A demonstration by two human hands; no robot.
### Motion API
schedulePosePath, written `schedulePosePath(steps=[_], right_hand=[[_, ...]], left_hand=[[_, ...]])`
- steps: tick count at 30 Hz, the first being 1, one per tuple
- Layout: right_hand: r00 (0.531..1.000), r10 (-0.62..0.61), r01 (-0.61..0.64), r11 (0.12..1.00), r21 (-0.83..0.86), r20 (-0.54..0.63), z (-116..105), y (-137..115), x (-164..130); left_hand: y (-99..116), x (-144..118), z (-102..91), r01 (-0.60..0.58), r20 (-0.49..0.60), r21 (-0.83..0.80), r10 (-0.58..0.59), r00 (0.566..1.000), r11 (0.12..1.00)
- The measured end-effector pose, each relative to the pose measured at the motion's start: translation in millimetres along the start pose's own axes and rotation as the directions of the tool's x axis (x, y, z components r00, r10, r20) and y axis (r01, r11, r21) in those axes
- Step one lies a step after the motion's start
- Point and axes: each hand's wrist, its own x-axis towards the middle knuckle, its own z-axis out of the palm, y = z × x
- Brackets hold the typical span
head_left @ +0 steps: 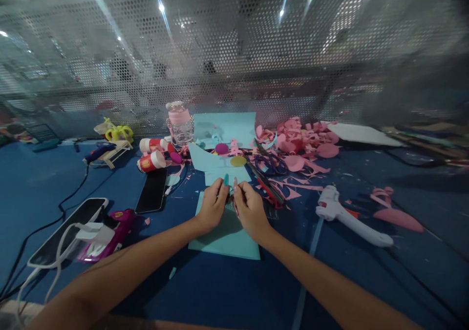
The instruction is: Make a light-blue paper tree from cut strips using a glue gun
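we pinch a small teal paper piece (pixel 226 179) with left hand (pixel 211 207) and right hand (pixel 250 208) above the flat teal paper sheet (pixel 227 237); better keep fingertips close together.

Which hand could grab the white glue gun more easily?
Probably the right hand. The glue gun lies on the blue table off to its side, with nothing between. The left hand would have to cross over the teal paper.

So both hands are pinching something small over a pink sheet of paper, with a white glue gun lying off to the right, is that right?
Not quite: the sheet of paper under the left hand and right hand is light teal, not pink, as the head view shows. The white glue gun does lie to the right.
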Motion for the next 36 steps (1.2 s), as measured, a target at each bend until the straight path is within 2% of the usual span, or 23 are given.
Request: schedulePosePath(steps=[4, 8, 11, 14, 19, 22, 28, 36], right_hand=[[1.000, -0.003, 0.002, 0.999, -0.035, -0.017, -1.8, 1.3, 0.6], [0.999, -0.018, 0.015, 0.996, -0.086, -0.033, -3.4, 0.4, 0.1], [0.999, -0.032, 0.030, 0.997, -0.071, -0.025, -3.1, -1.1, -0.3], [0.999, -0.041, 0.038, 0.996, -0.082, -0.032, -2.3, -2.3, -0.7], [0.997, -0.051, 0.044, 0.992, -0.117, -0.050, -1.8, -3.9, -1.7], [0.996, -0.071, 0.064, 0.988, -0.139, -0.047, -2.1, -3.6, -1.9], [0.995, -0.093, 0.088, 0.978, -0.187, -0.020, -3.0, -1.3, -1.7], [0.993, -0.107, 0.095, 0.974, -0.208, -0.045, -3.0, -2.1, -2.1]], left_hand=[[-1.7, -1.6, 1.3, 0.023, -0.009, -0.019, -0.023, 1.000, 1.000], [-1.6, -1.9, 0.3, -0.053, 0.074, -0.089, 0.060, 0.995, 0.995], [-0.5, -1.0, -1.5, -0.073, 0.100, -0.082, 0.081, 0.992, 0.994], [1.9, -0.7, -1.3, -0.053, 0.084, -0.073, 0.059, 0.995, 0.996], [4.0, -4.2, 4.0, 0.027, 0.026, -0.170, -0.023, 0.999, 0.985], [3.1, -6.2, 5.2, 0.041, -0.018, -0.147, -0.045, 0.999, 0.988], [3.7, -3.9, 3.1, 0.017, 0.070, -0.113, -0.009, 0.998, 0.994], [5.1, -5.4, 6.9, 0.069, 0.012, -0.187, -0.068, 0.998, 0.980]])
